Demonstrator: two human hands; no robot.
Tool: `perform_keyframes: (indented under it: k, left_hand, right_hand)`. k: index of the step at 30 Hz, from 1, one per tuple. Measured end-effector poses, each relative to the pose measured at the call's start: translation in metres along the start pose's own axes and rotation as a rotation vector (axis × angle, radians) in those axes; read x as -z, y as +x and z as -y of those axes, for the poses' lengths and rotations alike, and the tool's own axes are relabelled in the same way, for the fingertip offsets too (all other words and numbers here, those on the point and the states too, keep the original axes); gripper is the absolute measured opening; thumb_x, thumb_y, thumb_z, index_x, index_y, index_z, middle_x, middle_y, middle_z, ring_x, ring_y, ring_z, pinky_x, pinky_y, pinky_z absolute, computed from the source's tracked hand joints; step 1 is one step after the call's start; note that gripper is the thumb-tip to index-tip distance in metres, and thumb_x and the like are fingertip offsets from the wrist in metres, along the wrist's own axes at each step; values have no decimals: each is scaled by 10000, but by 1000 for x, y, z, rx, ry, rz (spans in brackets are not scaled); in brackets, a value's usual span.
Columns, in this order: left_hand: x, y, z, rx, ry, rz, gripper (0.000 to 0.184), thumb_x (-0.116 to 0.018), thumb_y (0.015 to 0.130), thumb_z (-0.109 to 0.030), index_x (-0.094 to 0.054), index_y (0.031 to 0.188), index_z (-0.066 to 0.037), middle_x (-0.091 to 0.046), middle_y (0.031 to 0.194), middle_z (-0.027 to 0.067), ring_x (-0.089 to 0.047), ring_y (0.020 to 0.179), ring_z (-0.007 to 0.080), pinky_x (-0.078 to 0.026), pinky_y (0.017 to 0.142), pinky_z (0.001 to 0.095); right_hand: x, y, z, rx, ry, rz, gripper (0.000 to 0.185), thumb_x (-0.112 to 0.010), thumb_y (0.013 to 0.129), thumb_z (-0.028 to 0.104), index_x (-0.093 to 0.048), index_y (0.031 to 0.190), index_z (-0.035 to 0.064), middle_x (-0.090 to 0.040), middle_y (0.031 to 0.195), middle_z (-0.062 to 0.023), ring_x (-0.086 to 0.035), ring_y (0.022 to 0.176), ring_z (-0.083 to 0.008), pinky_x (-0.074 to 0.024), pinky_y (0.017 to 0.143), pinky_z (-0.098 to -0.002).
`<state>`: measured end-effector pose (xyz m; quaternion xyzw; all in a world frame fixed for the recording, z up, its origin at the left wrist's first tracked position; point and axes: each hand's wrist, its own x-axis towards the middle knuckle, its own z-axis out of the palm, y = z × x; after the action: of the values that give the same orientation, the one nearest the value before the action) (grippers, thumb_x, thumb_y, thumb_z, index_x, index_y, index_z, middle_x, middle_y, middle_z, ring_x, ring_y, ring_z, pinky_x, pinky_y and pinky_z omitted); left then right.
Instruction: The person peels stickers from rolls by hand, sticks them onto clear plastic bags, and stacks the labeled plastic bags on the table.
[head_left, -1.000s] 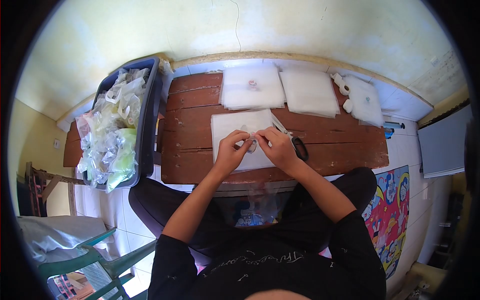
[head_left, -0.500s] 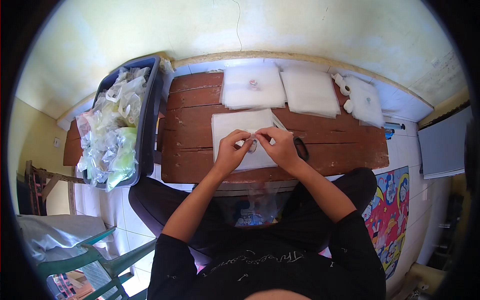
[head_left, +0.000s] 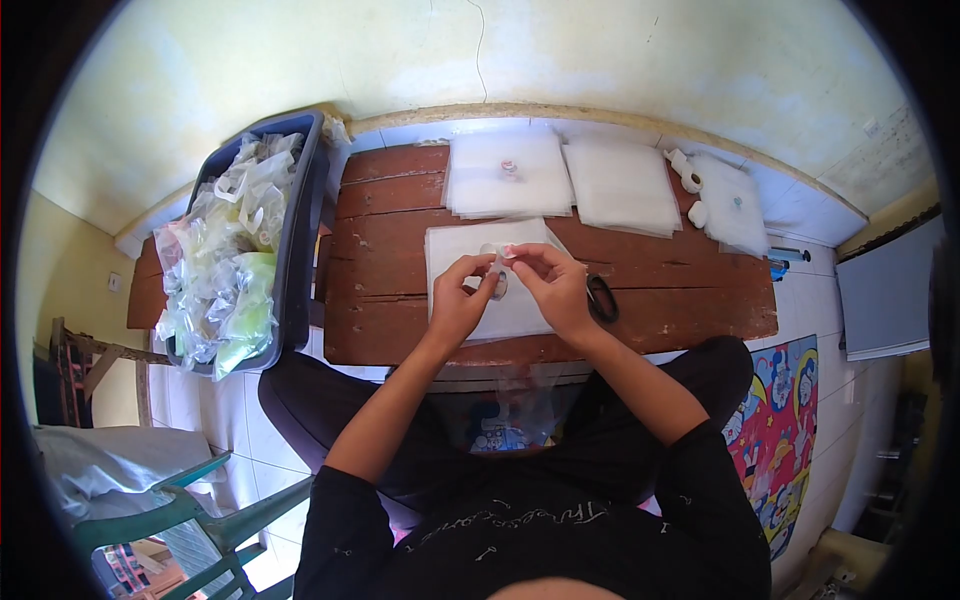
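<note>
My left hand [head_left: 462,303] is closed in a pinch on a small pale strip with round labels [head_left: 487,248], above a stack of white translucent sheets [head_left: 450,262]. Opposite it, my right hand [head_left: 556,292] pinches a small red-and-white label [head_left: 508,251] at the strip's upper end. The fingers cover part of the strip, and whether both pieces are joined I cannot tell. Just right of my right hand lie scissors with black handles [head_left: 602,298]; their blades are hidden behind the hand.
Stacks of translucent sheets [head_left: 620,185] line the back of the brown wooden table [head_left: 690,290]. White tape rolls [head_left: 690,178] stand at the back right. A dark bin [head_left: 297,255] of plastic bags [head_left: 225,260] stands to the left. A green chair [head_left: 180,515] is at the lower left.
The hands have turned slightly and the right fingertips have risen. A red-and-white label now shows between the right fingers, and more of the strip is visible. The scissor blades are now covered.
</note>
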<state>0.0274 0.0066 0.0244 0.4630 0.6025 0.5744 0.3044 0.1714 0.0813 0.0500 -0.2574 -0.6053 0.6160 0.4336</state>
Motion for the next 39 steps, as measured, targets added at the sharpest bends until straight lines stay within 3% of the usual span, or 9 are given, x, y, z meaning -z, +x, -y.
perform_keyframes:
  k: [8,10,11,13,21,28,34,36,39]
  left_hand:
    - [22,10,-5,-74,85,-184,211,-686,834,-30,-676,1044,-17,-659,865,72,-641,814,137,-518,607,263]
    - [39,16,-7,-217,399,-213,194,-687,807,-12,-677,1001,-4,-651,868,115,-652,786,199,-520,660,303]
    - [46,17,-8,-175,414,-227,189,-693,790,-25,-677,977,-5,-642,888,144,-656,780,270,-517,706,344]
    - [58,20,1,-177,487,-253,188,-696,792,-42,-679,977,-11,-643,900,140,-658,783,280,-519,706,354]
    - [83,23,21,-66,791,-367,197,-716,783,-96,-689,974,-59,-641,972,125,-639,895,327,-513,778,411]
    - [88,22,39,62,811,-267,324,-741,758,-111,-644,1066,-81,-615,1016,127,-592,1006,347,-495,855,432]
    - [74,16,28,-67,815,-337,425,-757,764,-158,-582,1126,-22,-603,1061,170,-572,1035,367,-483,872,435]
    - [69,16,17,-379,908,-547,389,-751,784,-175,-595,1102,-16,-613,1040,178,-570,1011,381,-472,885,447]
    - [56,14,8,-364,553,-331,331,-734,828,-163,-607,1089,-2,-649,945,150,-635,895,294,-506,818,397]
  right_hand:
    - [-19,-2,-1,70,-164,122,364,-600,873,-50,-556,1234,-32,-623,1205,-134,-608,1122,-199,-518,914,-310]
    - [-24,-3,0,66,-225,170,510,-631,857,-17,-460,1338,-6,-597,1244,-160,-583,1168,-219,-518,920,-322]
    - [-27,-3,-3,64,-224,178,510,-631,857,-17,-460,1338,-6,-597,1244,-160,-583,1168,-219,-518,920,-322]
    - [-32,-3,-15,47,-262,230,579,-651,833,53,-418,1362,10,-581,1282,-198,-581,1185,-287,-528,899,-365]
    - [-72,12,-43,20,-318,322,616,-659,808,52,-417,1374,42,-555,1330,-187,-558,1215,-327,-528,899,-385]
    - [-72,15,-43,62,-342,327,605,-646,811,45,-427,1374,51,-556,1322,-191,-555,1220,-325,-530,887,-380]
    - [-43,6,-36,51,-445,347,607,-640,826,12,-414,1389,37,-537,1350,-174,-524,1261,-296,-521,917,-373]
    - [-35,2,-31,94,-462,339,611,-636,812,18,-422,1384,38,-541,1337,-183,-541,1229,-311,-520,900,-373]
    - [-22,-4,-21,169,-495,336,612,-629,799,23,-430,1377,40,-539,1321,-193,-552,1191,-327,-516,886,-376]
